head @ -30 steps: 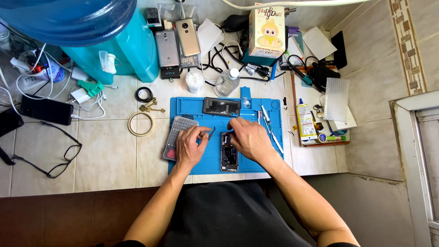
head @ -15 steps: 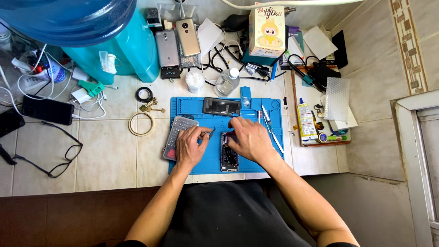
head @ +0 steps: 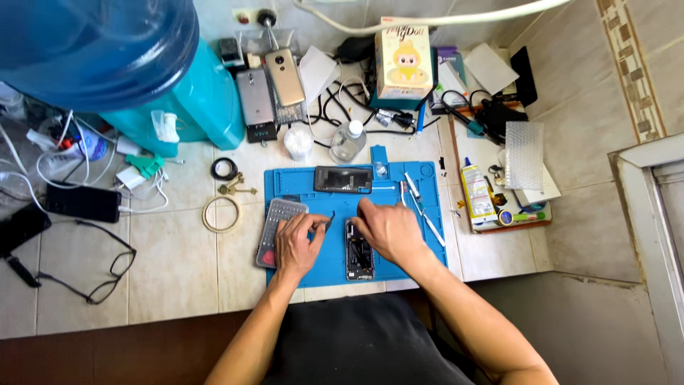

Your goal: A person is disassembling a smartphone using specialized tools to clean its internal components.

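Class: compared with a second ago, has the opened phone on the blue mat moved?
No. The opened phone still lies at the blue mat's near edge, between both hands, as before.

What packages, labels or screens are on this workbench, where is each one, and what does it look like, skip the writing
Carton: back centre, upright box, cream with a yellow cartoon figure.
Glue tube: right of the blue mat, flat, yellow and white label.
Dark screen panel: top of the mat, black rectangle.
Black phone: left, lying flat, screen dark.
Opened phone: on the mat under the right hand, insides showing.
Left hand: holds tweezers.
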